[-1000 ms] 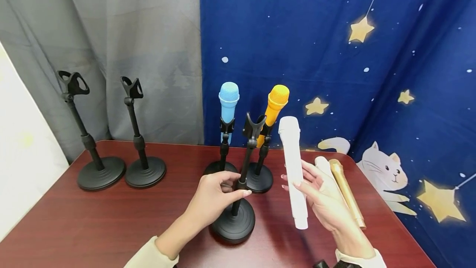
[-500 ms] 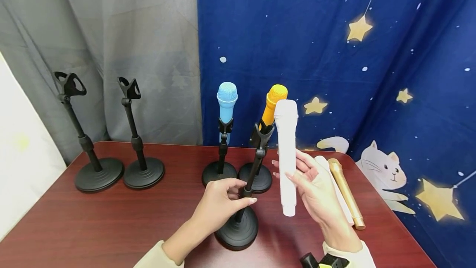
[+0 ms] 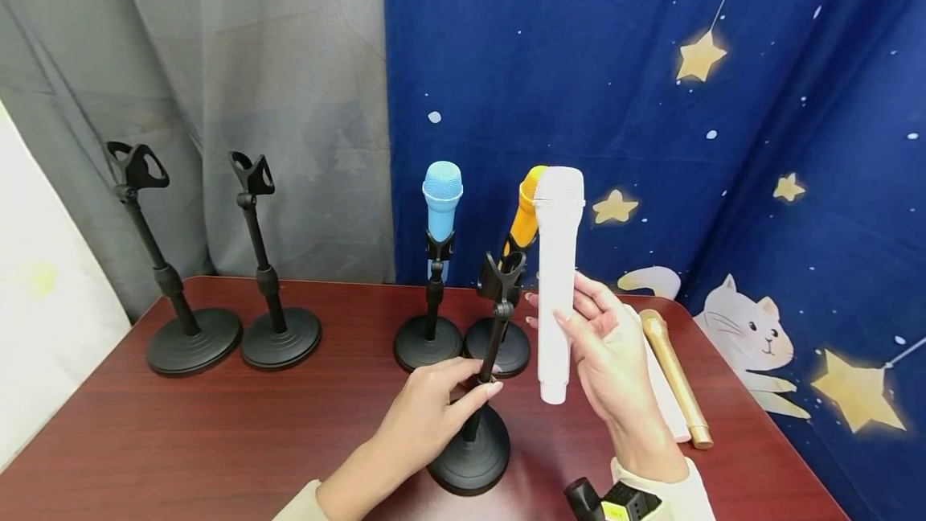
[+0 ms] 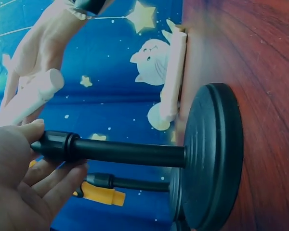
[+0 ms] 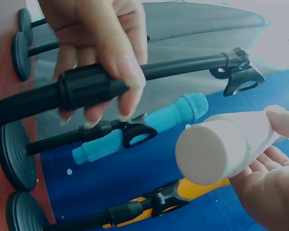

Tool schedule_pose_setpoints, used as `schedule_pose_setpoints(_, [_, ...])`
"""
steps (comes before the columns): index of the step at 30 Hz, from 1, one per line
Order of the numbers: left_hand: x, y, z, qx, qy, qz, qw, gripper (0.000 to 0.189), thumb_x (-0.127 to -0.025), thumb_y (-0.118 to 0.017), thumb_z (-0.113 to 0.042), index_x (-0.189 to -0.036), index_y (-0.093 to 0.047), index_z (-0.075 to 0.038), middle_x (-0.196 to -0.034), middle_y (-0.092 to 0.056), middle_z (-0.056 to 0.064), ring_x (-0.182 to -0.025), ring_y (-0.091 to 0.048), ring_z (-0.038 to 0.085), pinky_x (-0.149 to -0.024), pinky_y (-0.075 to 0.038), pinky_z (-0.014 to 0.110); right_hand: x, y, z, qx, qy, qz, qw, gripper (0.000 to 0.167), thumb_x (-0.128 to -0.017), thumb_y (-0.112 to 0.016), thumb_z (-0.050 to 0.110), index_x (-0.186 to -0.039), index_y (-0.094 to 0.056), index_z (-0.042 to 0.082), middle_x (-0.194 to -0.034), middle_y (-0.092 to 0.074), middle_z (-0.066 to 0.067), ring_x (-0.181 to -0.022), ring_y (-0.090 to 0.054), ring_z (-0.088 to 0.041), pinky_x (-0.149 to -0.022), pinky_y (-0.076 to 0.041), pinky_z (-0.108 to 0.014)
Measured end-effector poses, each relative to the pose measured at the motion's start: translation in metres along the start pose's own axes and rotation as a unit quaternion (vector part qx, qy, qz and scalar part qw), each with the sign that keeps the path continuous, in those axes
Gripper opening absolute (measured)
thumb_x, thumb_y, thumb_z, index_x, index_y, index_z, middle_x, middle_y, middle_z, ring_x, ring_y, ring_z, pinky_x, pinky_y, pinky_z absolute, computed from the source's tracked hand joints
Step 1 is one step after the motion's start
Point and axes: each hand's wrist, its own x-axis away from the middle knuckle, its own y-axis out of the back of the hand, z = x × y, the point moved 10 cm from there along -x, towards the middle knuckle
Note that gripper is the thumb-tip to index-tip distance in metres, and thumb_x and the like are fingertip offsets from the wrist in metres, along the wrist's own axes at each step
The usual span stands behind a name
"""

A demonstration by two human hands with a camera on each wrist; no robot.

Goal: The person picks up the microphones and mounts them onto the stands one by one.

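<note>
My left hand grips the collar of a black microphone stand at the front middle, thumb on the near side. The stand leans a little to the right, and its clip at the top holds nothing. Just right of that clip, my right hand holds a white microphone nearly upright, head up, thumb and fingers around its lower body. The right wrist view shows the white microphone's round bottom end close up. Behind, a blue microphone and a partly hidden yellow microphone sit in stands.
Two more black stands with bare clips, the outer stand and the inner stand, are on the left. A gold microphone lies at the right of the dark red table, beside another white microphone partly behind my right hand.
My right hand has brought the white microphone left and up, now overlapping the yellow one. My left hand has shifted the stand slightly right and nearer, and the clip sits lower.
</note>
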Motion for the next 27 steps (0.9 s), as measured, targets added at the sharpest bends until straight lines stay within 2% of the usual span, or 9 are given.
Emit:
schedule_pose_setpoints(8, [0.003,-0.002,-0.012,0.021,-0.029,0.024,0.9991,0.015,-0.1,-0.064,-0.032,-0.107,-0.075,-0.026,-0.1,-0.075,-0.013,-0.092,-0.068,-0.004,-0.08,-0.059,0.02,-0.004,-0.004,0.008,0.027,0.014,-0.033,0.999,0.041,-0.096,-0.054,-0.014,-0.133,-0.054,0.003,-0.118,-0.072,-0.001,-0.104,-0.074,-0.015,-0.088,-0.06,-0.026])
schedule_pose_setpoints(15, [0.006,-0.005,-0.014,0.022,-0.067,0.001,0.9975,0.02,-0.1,-0.064,-0.031,-0.114,-0.075,-0.022,-0.102,-0.077,-0.009,-0.092,-0.07,-0.002,-0.078,-0.058,0.015,-0.004,-0.008,0.011,0.064,0.024,-0.047,0.9965,0.04,-0.094,-0.058,-0.013,-0.13,-0.057,0.004,-0.119,-0.073,0.001,-0.106,-0.071,-0.01,-0.09,-0.059,-0.025])
schedule_pose_setpoints(20, [0.005,-0.004,-0.014,0.023,-0.069,-0.002,0.9973,0.02,-0.1,-0.064,-0.031,-0.115,-0.075,-0.022,-0.102,-0.077,-0.009,-0.093,-0.07,-0.001,-0.078,-0.058,0.016,-0.005,-0.008,0.015,0.065,0.041,-0.052,0.9957,0.039,-0.094,-0.058,-0.014,-0.129,-0.057,0.003,-0.12,-0.072,-0.001,-0.107,-0.071,-0.011,-0.091,-0.058,-0.024])
schedule_pose_setpoints(23, [0.005,-0.006,-0.014,0.017,-0.063,0.004,0.9979,0.019,-0.1,-0.064,-0.031,-0.113,-0.075,-0.023,-0.101,-0.076,-0.01,-0.093,-0.07,-0.002,-0.079,-0.058,0.016,-0.005,-0.01,0.018,0.048,0.058,-0.04,0.9964,0.041,-0.094,-0.057,-0.014,-0.132,-0.054,0.003,-0.123,-0.071,-0.003,-0.108,-0.071,-0.012,-0.092,-0.058,-0.023])
schedule_pose_setpoints(27, [0.005,-0.008,-0.013,0.005,-0.058,0.004,0.9983,0.018,-0.101,-0.063,-0.032,-0.111,-0.074,-0.022,-0.1,-0.076,-0.01,-0.093,-0.069,-0.002,-0.08,-0.058,0.016,-0.007,-0.018,0.019,0.028,0.076,0.007,0.9967,0.051,-0.097,-0.053,-0.014,-0.144,-0.043,0.003,-0.127,-0.067,-0.003,-0.11,-0.068,-0.013,-0.092,-0.057,-0.022])
